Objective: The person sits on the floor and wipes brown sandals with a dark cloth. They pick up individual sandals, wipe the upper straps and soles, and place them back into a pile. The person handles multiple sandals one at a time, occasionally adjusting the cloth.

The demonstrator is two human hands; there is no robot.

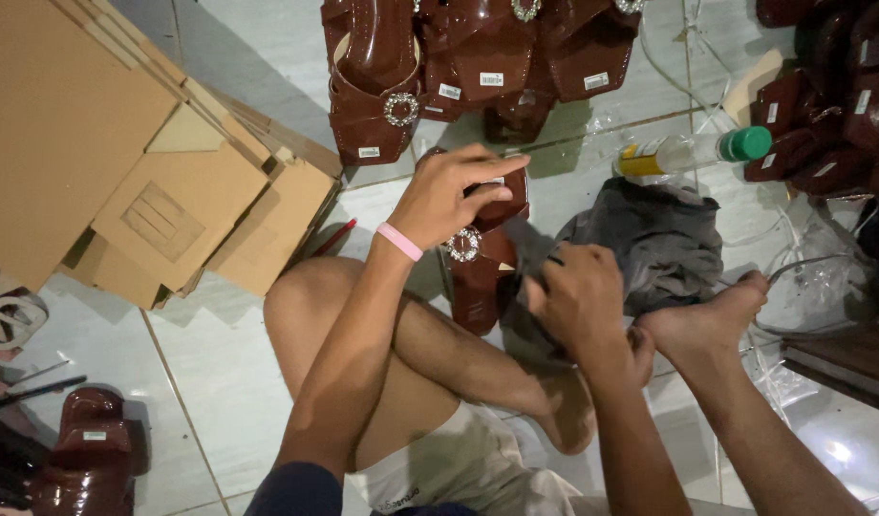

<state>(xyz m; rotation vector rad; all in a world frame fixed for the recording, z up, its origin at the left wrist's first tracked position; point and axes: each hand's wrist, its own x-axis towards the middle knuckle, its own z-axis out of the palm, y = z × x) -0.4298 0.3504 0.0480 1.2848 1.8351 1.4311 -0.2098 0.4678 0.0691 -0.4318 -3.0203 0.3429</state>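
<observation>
Over your crossed legs, your left hand grips the upper end of a glossy brown sandal with a jewelled buckle. Just right of the sandal, your right hand is closed on a grey cloth, pressed to its side. Beyond the cloth lies a green-capped bottle; flattened cardboard sits well left.

The left hand grips a brown sandal from above; just beside it, the right hand presses a grey cloth against the sandal.
</observation>
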